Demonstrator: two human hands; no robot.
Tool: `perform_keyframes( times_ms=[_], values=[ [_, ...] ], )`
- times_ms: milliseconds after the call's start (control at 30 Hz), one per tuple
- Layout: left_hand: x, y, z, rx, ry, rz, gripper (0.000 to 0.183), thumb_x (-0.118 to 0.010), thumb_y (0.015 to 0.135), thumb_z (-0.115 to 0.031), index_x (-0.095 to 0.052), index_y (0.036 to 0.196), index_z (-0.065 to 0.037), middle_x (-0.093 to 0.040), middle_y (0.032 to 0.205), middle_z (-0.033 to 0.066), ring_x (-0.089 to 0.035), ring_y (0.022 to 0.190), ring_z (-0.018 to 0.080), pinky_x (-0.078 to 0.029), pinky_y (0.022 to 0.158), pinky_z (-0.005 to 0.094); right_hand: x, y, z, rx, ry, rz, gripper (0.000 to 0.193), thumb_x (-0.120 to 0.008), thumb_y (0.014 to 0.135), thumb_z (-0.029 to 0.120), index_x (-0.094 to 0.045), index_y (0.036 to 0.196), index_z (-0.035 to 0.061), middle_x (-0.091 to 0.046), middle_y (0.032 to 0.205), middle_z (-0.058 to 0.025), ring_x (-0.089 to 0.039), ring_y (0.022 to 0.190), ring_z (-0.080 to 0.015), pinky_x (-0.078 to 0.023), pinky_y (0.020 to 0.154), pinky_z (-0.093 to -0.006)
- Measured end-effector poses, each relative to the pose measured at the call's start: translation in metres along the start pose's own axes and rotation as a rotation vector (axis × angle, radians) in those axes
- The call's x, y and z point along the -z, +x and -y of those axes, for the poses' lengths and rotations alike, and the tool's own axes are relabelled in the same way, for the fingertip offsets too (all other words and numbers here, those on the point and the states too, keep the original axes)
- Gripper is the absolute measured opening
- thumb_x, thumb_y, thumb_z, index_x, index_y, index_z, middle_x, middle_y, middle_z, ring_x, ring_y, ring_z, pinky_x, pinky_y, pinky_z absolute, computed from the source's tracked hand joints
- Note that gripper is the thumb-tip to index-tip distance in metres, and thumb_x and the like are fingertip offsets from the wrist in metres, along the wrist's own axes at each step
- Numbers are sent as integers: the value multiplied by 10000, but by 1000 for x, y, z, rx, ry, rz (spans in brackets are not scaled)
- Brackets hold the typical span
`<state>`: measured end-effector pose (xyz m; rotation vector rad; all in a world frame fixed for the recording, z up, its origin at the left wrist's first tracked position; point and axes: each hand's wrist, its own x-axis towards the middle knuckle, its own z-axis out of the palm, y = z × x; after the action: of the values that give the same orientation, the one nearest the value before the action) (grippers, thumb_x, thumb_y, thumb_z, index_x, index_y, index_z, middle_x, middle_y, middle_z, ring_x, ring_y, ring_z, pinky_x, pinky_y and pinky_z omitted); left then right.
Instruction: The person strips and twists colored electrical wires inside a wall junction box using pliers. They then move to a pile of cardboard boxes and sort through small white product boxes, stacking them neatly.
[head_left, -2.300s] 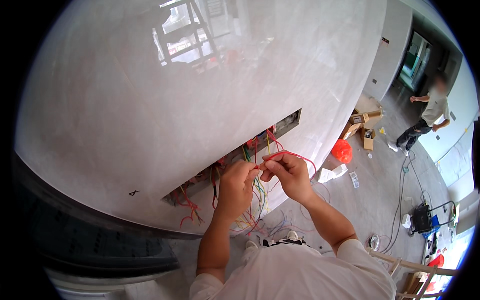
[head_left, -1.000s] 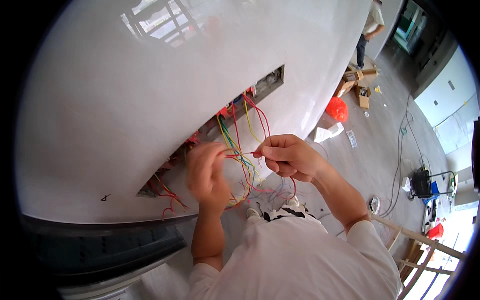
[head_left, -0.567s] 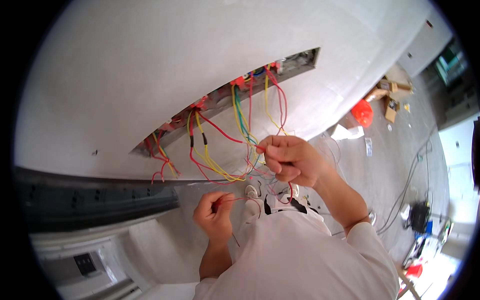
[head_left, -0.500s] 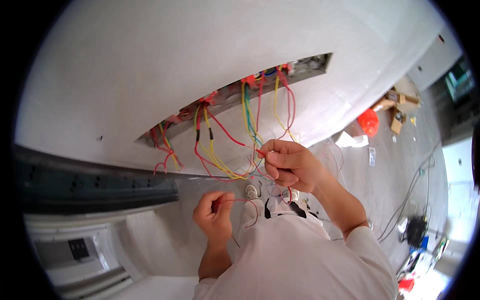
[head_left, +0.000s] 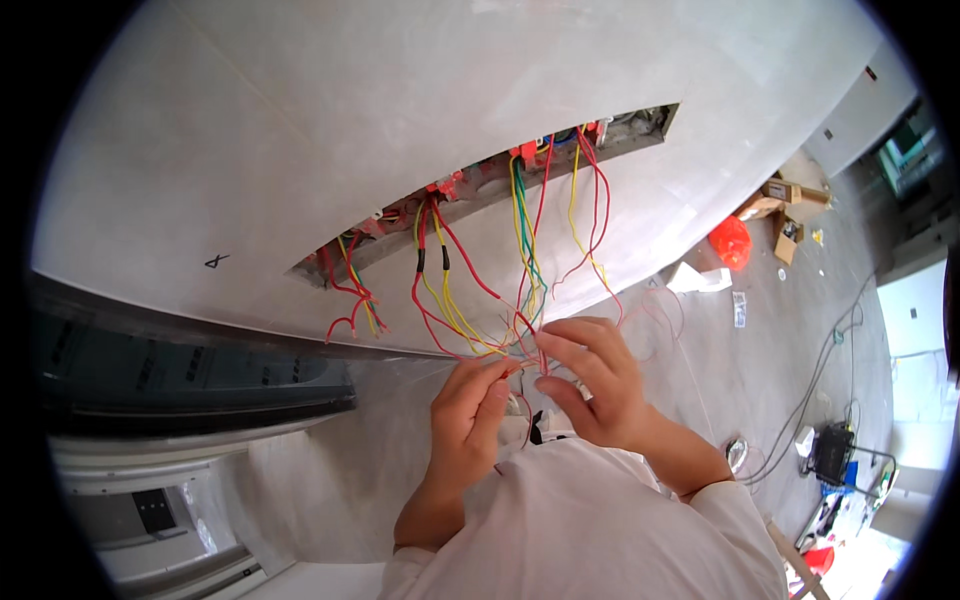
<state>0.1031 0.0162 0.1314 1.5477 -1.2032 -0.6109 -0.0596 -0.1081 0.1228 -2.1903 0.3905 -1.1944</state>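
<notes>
My left hand (head_left: 468, 412) pinches a thin red wire between thumb and forefinger, and a loose length of that wire (head_left: 529, 410) curls down beside it. Close on its right, my right hand (head_left: 603, 392) has its fingertips on the end of another red wire (head_left: 468, 258), which hangs out of a long slot (head_left: 655, 128) in the wall. The fingers partly hide where the wires meet. Yellow wires (head_left: 452, 300), some with black tape, dangle just beyond my hands. Green wires (head_left: 526, 225) come out of the slot farther right.
Short red, yellow and green wires (head_left: 362, 295) hang at the slot's left end. On the floor at right lie a red bag (head_left: 731, 243), cardboard boxes (head_left: 788, 235), cables (head_left: 815, 380) and a black stand (head_left: 832, 455).
My left hand has moved up and right with its red wire, close to my right hand. My right hand has shifted slightly right and down, with its fingers turned toward the left hand.
</notes>
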Motion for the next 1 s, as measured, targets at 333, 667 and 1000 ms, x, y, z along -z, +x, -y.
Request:
perform_keyframes(
  times_ms=[333,667,1000],
  values=[
    [38,-5,23,-41,-46,122,238,-657,961,-53,-728,1169,40,-714,930,108,-646,831,180,-504,779,288,-8,-180,-101,-1021,72,-161,285,-586,1016,39,-652,1293,19,-741,1087,-110,-699,1023,-222,-545,913,-355],
    [77,3,5,-5,-164,-88,336,-549,958,-25,-666,1215,156,-699,1180,211,-522,829,113,-432,773,231,-101,-481,-179,-979,-317,399,446,-700,853,51,-625,1288,112,-689,1265,-159,-622,1252,-348,-479,1055,-520],
    [50,7,-23,5,-108,-249,340,-576,972,-30,-659,1267,117,-682,923,107,-471,694,92,-382,636,229,-86,-473,-181,-916,-224,170,345,-774,825,87,-617,1132,78,-655,1028,-144,-628,972,-372,-470,923,-446]
  ],
)
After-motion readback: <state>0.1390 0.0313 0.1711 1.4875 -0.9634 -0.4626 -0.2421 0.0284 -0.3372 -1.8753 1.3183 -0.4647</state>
